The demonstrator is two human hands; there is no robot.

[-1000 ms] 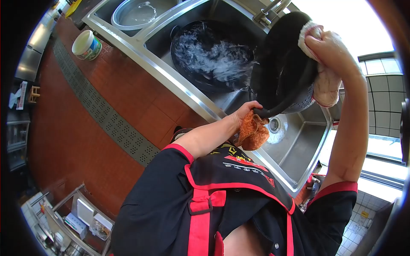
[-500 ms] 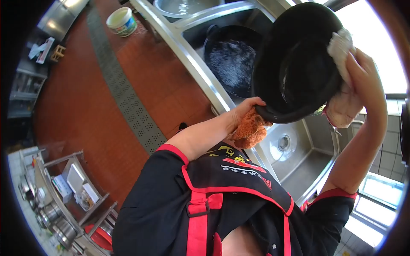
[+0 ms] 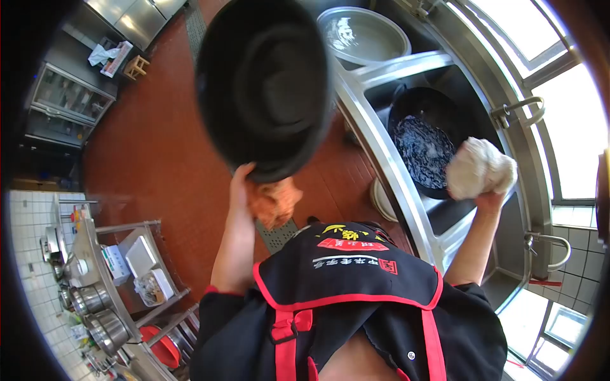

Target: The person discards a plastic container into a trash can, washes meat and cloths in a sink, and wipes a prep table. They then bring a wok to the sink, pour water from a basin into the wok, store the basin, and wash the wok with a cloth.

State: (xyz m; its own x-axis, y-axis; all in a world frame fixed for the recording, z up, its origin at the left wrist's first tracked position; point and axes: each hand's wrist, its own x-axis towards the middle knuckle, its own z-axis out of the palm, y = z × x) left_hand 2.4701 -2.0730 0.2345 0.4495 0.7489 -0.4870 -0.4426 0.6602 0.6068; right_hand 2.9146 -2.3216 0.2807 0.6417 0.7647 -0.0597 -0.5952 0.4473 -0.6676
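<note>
Your left hand (image 3: 242, 178) clamps black basin (image 3: 270, 89); right hand (image 3: 492, 200), apart, clutches white cloth (image 3: 481, 167); basin probably stiff, slippery; grip rim (image 3: 279, 173)

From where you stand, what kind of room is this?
It looks like a big working kitchen, maybe a restaurant's. You can see deep metal sinks, shiny metal pots and an apron on the person.

Btwn L hand (image 3: 240, 185) & R hand (image 3: 490, 200) there's open air mid-frame above sink rim (image 3: 389, 173), but blk tub (image 3: 264, 89) blocks upper ctr-left & faucet (image 3: 508, 110) juts in upper R.
</note>
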